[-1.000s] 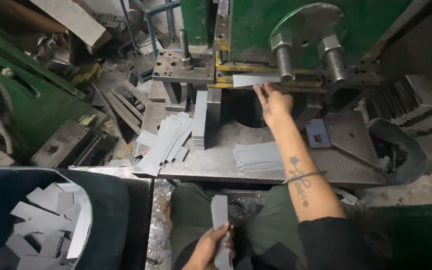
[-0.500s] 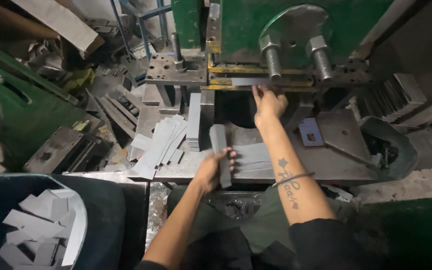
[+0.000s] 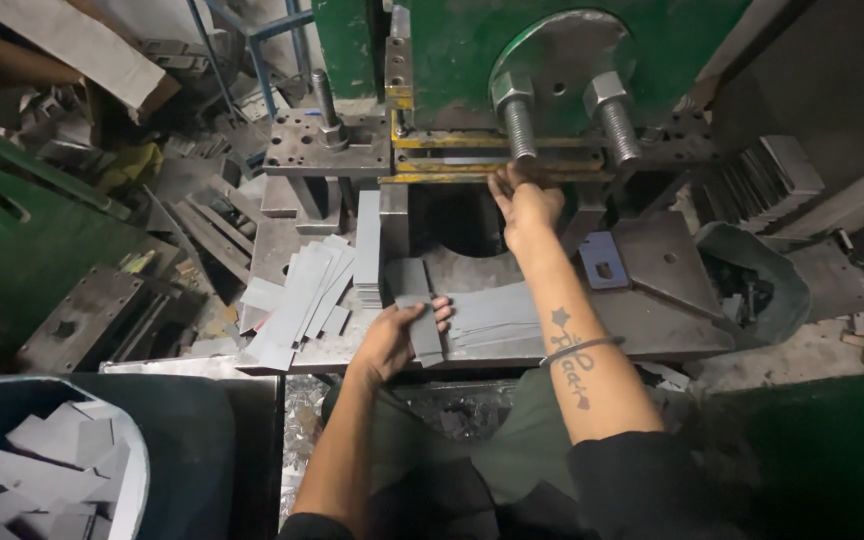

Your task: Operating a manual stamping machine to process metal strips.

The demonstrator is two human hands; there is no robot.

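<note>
the left hand grips a grey metal strip on the near press table, its long axis running near to far. the right hand reaches into the die slot, fingers hidden. cut pieces fill the left bin; a stack of strips looks unpressed.

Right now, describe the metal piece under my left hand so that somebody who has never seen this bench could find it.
Start at the big green press and drop to the steel bench plate in front of it. Near its front edge the left hand grips a short stack of grey metal strips. Unlike the fanned strips to its left, it lies lengthwise toward the press, atop a flat pile of sheets.
</note>
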